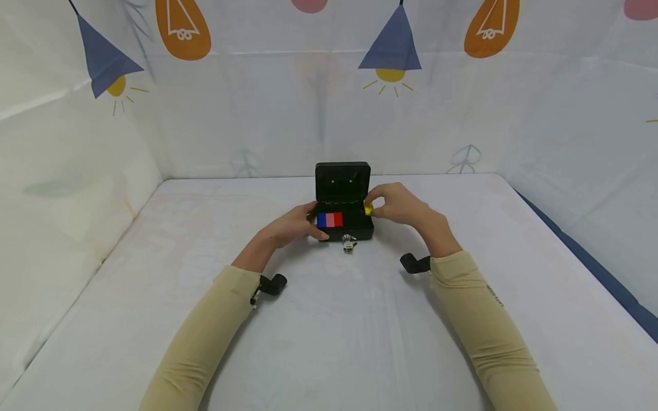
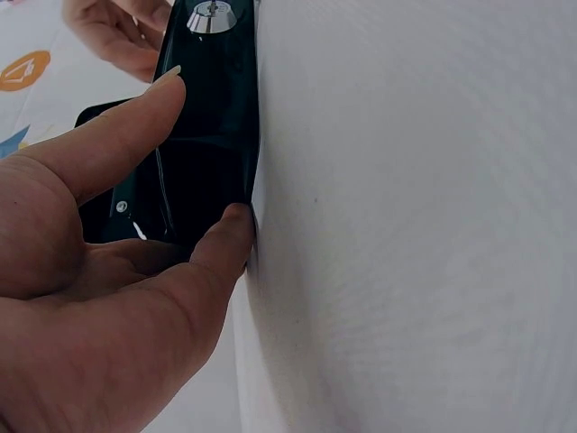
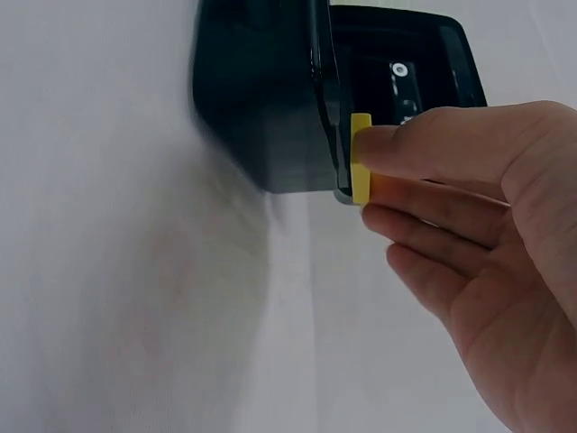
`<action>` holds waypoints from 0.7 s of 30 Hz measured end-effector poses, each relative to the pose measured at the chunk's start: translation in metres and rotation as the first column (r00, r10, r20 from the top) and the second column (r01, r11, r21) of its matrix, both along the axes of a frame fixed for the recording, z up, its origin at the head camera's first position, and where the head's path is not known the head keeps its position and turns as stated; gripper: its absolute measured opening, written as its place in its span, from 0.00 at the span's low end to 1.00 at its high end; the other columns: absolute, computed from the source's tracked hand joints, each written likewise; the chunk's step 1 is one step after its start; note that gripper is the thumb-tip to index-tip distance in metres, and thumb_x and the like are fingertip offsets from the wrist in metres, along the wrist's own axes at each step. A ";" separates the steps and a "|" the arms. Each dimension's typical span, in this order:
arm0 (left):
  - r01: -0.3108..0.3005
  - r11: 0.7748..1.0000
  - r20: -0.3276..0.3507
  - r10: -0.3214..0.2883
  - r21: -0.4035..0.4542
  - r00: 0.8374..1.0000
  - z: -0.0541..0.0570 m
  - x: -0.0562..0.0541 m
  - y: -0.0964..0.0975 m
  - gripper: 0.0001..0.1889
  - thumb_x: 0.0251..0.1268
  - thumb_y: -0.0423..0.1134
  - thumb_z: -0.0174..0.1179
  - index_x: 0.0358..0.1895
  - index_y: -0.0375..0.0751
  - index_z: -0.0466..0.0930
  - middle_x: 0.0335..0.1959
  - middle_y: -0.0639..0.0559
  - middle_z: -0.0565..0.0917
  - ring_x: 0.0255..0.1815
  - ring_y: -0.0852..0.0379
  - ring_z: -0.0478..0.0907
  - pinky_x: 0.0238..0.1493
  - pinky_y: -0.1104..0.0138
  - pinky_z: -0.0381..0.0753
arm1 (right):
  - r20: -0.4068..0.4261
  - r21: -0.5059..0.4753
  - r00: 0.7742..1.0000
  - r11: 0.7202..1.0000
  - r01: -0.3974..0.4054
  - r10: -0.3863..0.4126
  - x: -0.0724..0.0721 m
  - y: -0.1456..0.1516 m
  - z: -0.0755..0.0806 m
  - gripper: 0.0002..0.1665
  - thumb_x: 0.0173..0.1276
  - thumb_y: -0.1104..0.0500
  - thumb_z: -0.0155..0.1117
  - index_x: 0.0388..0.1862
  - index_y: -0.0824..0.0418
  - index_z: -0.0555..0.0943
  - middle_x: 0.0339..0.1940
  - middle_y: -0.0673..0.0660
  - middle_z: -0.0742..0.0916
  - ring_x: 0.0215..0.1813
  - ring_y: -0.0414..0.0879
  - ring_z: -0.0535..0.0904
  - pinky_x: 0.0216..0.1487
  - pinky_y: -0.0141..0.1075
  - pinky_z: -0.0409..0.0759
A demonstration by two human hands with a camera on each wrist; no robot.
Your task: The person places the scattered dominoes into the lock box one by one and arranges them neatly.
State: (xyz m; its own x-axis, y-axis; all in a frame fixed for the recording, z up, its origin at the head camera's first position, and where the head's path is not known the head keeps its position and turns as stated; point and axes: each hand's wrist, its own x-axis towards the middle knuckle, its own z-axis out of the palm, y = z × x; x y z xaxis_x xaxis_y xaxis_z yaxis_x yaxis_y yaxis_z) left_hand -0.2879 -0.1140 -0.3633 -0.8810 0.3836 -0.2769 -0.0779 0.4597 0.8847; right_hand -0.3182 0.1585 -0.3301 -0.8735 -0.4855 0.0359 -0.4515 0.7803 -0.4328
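Observation:
A black cash box (image 1: 362, 233) stands on the table with its lid (image 1: 329, 191) raised. In its left part lie a blue block (image 1: 321, 220), a pink block (image 1: 330, 220) and a red block (image 1: 338, 220), side by side. My left hand (image 1: 290, 227) grips the box's left end, thumb toward the front and fingers along the side. At the right rim, my right hand (image 1: 401, 205) pinches a thin yellow block (image 3: 361, 161) between thumb and fingers. That block stands on edge right at the box wall in the right wrist view.
A silver lock with keys (image 1: 349, 246) sticks out of the box's front. The white table (image 1: 329, 331) runs back to a white cloth wall (image 1: 247, 114) printed with lamps. Each wrist carries a small black camera (image 1: 415, 264) below the hand.

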 end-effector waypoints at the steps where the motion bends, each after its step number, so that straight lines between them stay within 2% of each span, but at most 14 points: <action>1: -0.002 1.000 0.000 0.002 -0.002 1.000 0.000 0.000 0.000 0.54 0.58 0.35 0.69 0.82 0.47 0.41 0.83 0.48 0.49 0.83 0.49 0.45 0.81 0.46 0.48 | 0.000 -0.003 1.000 1.000 -0.004 0.004 0.001 -0.001 0.000 0.15 0.64 0.64 0.66 0.50 0.61 0.86 0.60 0.61 0.85 0.68 0.58 0.74 0.69 0.55 0.72; 13: -0.004 1.000 0.004 0.004 -0.017 1.000 0.001 0.001 0.000 0.53 0.57 0.36 0.69 0.82 0.48 0.42 0.82 0.48 0.51 0.81 0.48 0.49 0.80 0.46 0.50 | -0.017 0.026 0.998 0.998 -0.055 0.055 0.005 -0.016 -0.004 0.14 0.65 0.62 0.66 0.49 0.61 0.86 0.58 0.60 0.85 0.64 0.58 0.77 0.67 0.54 0.75; 21: 0.004 1.000 0.009 -0.004 0.003 1.000 0.002 0.001 -0.001 0.53 0.57 0.35 0.69 0.81 0.49 0.43 0.82 0.49 0.51 0.80 0.48 0.50 0.80 0.46 0.49 | 0.016 0.030 0.999 0.999 -0.033 0.033 0.005 -0.024 -0.006 0.14 0.66 0.62 0.65 0.50 0.60 0.86 0.61 0.60 0.84 0.66 0.57 0.75 0.70 0.54 0.72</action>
